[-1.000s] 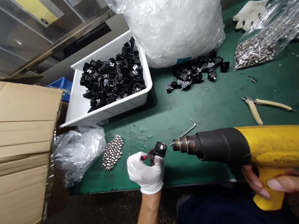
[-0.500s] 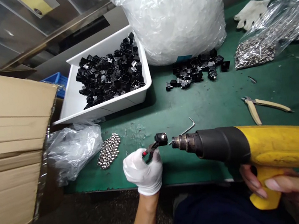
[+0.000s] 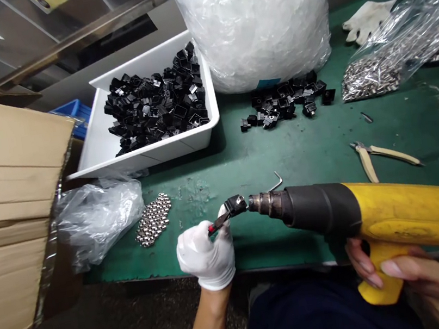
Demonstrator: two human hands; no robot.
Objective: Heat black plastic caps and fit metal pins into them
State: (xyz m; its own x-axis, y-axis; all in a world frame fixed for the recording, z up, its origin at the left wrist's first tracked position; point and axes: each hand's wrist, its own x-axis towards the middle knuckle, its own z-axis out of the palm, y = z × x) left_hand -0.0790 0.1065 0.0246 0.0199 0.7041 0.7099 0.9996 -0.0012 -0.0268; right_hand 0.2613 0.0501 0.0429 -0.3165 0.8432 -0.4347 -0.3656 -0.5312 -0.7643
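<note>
The fingers of my gloved left hand [image 3: 207,257] are curled around a red-marked hand tool [image 3: 220,221], with a black part [image 3: 234,206] at its tip. My bare right hand [image 3: 430,276] grips a yellow heat gun [image 3: 415,206], nozzle just beside that part. On the green worktop [image 3: 303,146] beyond lie a hex key [image 3: 277,180] and a white tray [image 3: 176,151].

Workshop, small-parts kind. Tells: scuffed green worktop [image 3: 300,155], grimy yellow heat gun [image 3: 411,207], diagonal cutters [image 3: 367,164] and hex key [image 3: 280,180] lying out, white plastic bin [image 3: 184,146] heaped with black plastic parts [image 3: 157,108], loose pile [image 3: 286,102] of similar ones nearby, clear bag [image 3: 417,25] of metal fittings [image 3: 371,77], cardboard box [image 3: 4,191] at left.
</note>
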